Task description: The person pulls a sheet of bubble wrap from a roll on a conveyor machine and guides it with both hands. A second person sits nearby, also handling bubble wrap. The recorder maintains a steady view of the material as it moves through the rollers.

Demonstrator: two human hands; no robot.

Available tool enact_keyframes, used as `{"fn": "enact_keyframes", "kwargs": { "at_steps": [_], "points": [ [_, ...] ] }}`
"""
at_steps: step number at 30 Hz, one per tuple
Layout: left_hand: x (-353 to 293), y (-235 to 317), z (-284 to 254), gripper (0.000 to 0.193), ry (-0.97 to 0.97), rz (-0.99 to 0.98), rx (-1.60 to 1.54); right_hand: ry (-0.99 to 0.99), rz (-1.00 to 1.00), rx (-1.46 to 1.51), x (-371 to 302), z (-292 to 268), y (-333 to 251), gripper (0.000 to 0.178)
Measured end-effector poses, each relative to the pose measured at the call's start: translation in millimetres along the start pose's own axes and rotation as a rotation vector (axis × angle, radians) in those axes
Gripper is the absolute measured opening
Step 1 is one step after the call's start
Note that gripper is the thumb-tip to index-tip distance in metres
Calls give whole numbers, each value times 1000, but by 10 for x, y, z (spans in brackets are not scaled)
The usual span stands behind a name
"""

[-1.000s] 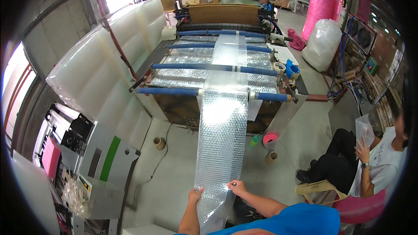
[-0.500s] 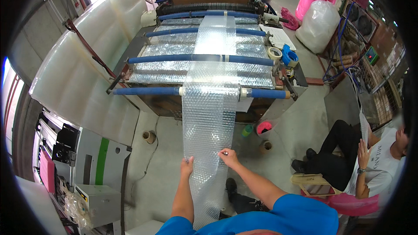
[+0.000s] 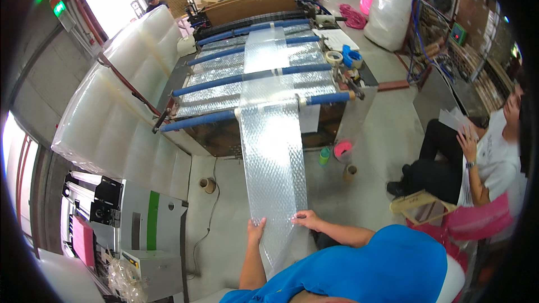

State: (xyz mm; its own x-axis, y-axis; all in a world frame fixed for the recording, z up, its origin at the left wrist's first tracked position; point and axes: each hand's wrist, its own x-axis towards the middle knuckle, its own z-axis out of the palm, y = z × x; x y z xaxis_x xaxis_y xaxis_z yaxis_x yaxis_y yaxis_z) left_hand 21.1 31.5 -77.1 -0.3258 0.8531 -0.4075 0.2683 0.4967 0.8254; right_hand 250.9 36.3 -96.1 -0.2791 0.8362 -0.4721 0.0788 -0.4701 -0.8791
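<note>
A long strip of clear bubble wrap (image 3: 273, 163) runs over blue rollers and hangs down toward me. My left hand (image 3: 256, 230) grips its left edge, thumb on top. At the right edge, my right hand (image 3: 307, 220) pinches the film between thumb and fingers. Between my hands the strip lies fairly flat; below them it narrows and drops toward my body, its lower end hidden by my blue shirt. The nearest blue roller (image 3: 328, 98) carries the strip between two pale collars.
Large bubble-wrap rolls (image 3: 118, 95) stand left of the machine. A grey cabinet (image 3: 154, 272) is at lower left. Cardboard cores (image 3: 207, 185) and a pink-topped container (image 3: 342, 149) stand on the floor. A seated person (image 3: 488, 157) holds papers at right; tape rolls (image 3: 334, 58) lie on the machine.
The view has turned and tilted. Both hands have come nearer my body, and my right hand now holds the strip's right edge. The seated person's papers have lowered.
</note>
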Motion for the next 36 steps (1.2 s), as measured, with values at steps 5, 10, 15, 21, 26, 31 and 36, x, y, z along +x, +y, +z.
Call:
{"fn": "enact_keyframes", "kwargs": {
  "at_steps": [5,10,15,21,26,31,36],
  "points": [
    [-163,-197,-95,61,-21,74,-4,18,20,-204,-438,108,-2,40],
    [-306,-579,-298,64,-29,80,-25,192,-62,-75,-597,416,-32,35],
    [-576,-225,-548,52,-41,330,54,343,-201,-101,-782,581,-186,26],
    [-1045,218,-496,50,107,173,264,471,-242,-103,-960,579,-218,23],
    [-808,-124,-241,57,97,111,200,641,-258,-47,-985,536,-176,24],
    [-849,-324,-441,52,210,166,206,449,-136,58,-1015,727,-93,22],
    [-915,-309,-317,48,277,287,379,340,101,179,-1040,659,-126,24]
  ]
}}
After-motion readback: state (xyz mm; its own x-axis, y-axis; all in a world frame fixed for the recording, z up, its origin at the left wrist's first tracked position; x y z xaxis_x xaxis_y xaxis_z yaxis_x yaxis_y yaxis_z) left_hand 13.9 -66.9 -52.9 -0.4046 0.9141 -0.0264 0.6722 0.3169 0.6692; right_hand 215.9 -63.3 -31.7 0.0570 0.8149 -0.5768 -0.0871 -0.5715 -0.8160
